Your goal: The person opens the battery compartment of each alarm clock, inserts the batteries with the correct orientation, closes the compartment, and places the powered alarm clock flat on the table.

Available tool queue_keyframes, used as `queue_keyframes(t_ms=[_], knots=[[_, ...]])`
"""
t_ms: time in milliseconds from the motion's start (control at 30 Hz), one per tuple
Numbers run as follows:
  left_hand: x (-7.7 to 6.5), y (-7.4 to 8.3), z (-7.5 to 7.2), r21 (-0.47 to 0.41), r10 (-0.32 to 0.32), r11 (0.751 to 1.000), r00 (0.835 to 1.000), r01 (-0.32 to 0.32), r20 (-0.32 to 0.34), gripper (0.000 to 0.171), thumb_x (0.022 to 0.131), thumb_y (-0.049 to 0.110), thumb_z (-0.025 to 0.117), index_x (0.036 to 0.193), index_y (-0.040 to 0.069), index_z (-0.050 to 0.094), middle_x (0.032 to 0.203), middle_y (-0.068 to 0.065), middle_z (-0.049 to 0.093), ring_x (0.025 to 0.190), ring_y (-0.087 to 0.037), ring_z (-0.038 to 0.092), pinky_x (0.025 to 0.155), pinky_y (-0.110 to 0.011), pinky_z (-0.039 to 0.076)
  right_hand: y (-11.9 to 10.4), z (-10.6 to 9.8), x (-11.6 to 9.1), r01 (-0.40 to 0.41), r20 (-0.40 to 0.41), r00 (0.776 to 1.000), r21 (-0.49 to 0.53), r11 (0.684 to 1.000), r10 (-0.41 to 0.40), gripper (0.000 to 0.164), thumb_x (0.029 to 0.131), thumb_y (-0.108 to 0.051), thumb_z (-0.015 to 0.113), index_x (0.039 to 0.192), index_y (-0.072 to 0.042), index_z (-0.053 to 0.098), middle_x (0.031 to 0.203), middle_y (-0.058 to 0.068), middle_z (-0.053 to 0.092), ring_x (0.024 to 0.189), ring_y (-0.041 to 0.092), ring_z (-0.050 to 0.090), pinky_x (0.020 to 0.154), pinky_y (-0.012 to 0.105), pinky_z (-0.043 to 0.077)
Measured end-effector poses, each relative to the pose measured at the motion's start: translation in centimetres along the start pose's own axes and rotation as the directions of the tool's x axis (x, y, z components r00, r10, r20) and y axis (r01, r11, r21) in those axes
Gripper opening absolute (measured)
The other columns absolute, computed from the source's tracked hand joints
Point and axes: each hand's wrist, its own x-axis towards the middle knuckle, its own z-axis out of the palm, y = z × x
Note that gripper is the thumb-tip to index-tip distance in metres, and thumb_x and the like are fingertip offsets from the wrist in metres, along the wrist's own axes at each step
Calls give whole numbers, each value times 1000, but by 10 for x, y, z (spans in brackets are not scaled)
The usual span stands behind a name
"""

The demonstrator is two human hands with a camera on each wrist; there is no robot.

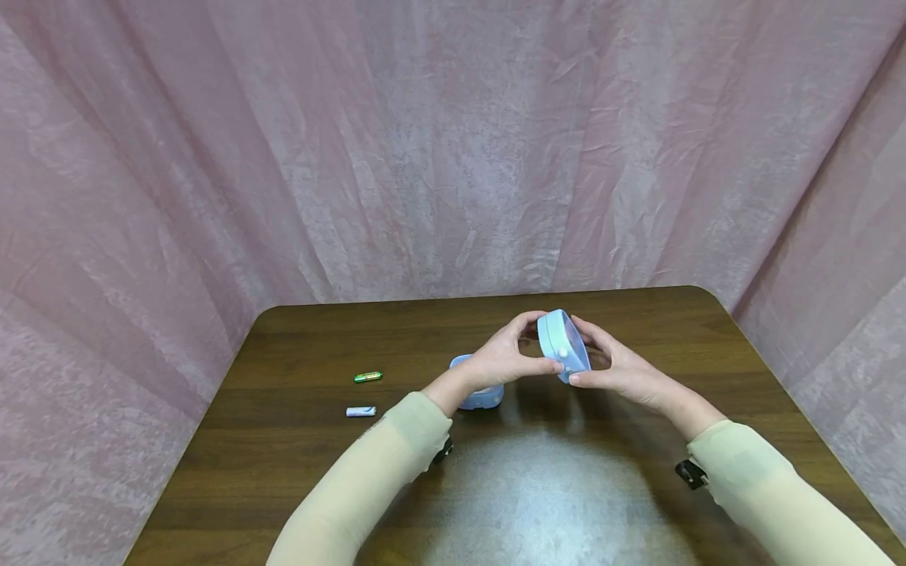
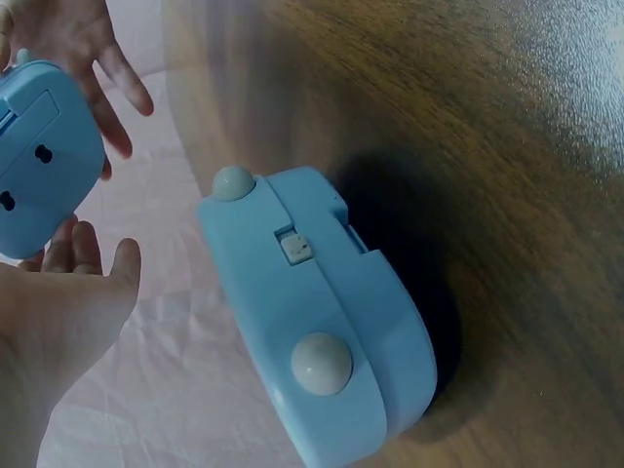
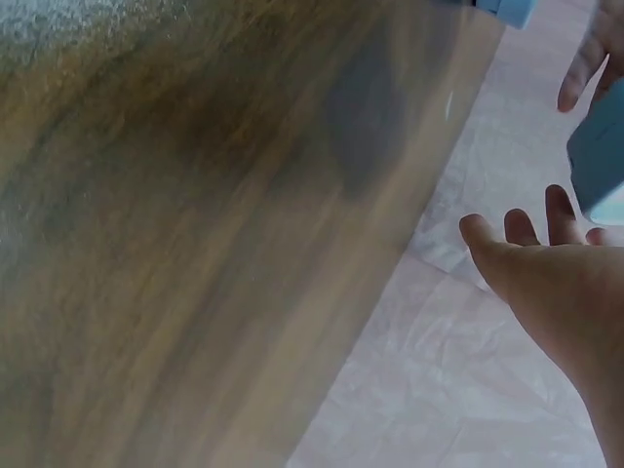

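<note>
Between both hands, a light blue alarm clock (image 1: 554,338) is held up tilted above the table. My left hand (image 1: 507,353) grips its left side, thumb on the lower edge and fingers at the top. On the other side, my right hand (image 1: 617,367) holds it with the thumb low and fingers high. In the left wrist view the held clock (image 2: 49,146) shows a back with a rectangular cover and two dark holes. A second light blue alarm clock (image 2: 317,322), with round white knobs, stands on the table beneath my left wrist.
On the brown wooden table (image 1: 297,487), a green battery (image 1: 368,377) and a white-and-blue battery (image 1: 361,411) lie left of my left forearm. Pink curtains (image 1: 453,157) hang behind the table and along its sides.
</note>
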Motion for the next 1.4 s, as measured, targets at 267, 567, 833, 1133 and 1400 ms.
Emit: queue_keyframes(t_ms=[267, 567, 833, 1133, 1400], knots=[[0, 1, -4, 47, -2, 999, 1000, 0, 28, 91, 82, 42, 85, 156, 21, 35, 133, 9, 52, 131, -24, 48, 110, -46, 38, -15, -7, -3, 63, -34, 997, -253, 966, -74, 99, 87, -26, 83, 164, -14, 21, 157, 16, 39, 146, 44, 27, 113, 68, 19], [-3, 5, -7, 134, -5, 991, 998, -4, 64, 92, 83, 46, 84, 156, 24, 34, 136, 9, 51, 132, -29, 48, 108, -43, 40, -33, -5, 0, 31, -29, 998, -477, 878, -51, 112, 78, -49, 88, 164, -21, 22, 156, 14, 37, 146, 37, 26, 111, 68, 23], [-3, 7, -7, 164, 13, 986, 997, -26, 81, 93, 83, 46, 84, 158, 24, 34, 140, 6, 48, 132, -28, 48, 110, -53, 39, -35, -4, 4, 8, -26, 999, -497, 867, -25, 113, 77, -53, 88, 163, -22, 23, 152, 10, 41, 143, 35, 32, 110, 66, 27], [-4, 6, -5, 122, -4, 993, 997, -5, 76, 106, 82, 42, 86, 164, 21, 21, 146, 8, 43, 133, -24, 48, 111, -50, 38, -33, -2, 4, 23, -46, 998, -482, 876, -52, 104, 75, -51, 90, 158, -20, 34, 145, 9, 47, 138, 37, 39, 108, 64, 32], [-6, 6, -7, 91, -33, 996, 992, 22, 118, 120, 81, 40, 88, 164, 37, 1, 157, 10, 32, 145, -16, 34, 117, -46, 31, -28, -4, 4, 25, -63, 996, -402, 915, -55, 100, 79, -42, 90, 157, -16, 34, 146, 13, 45, 139, 37, 38, 108, 66, 29]])
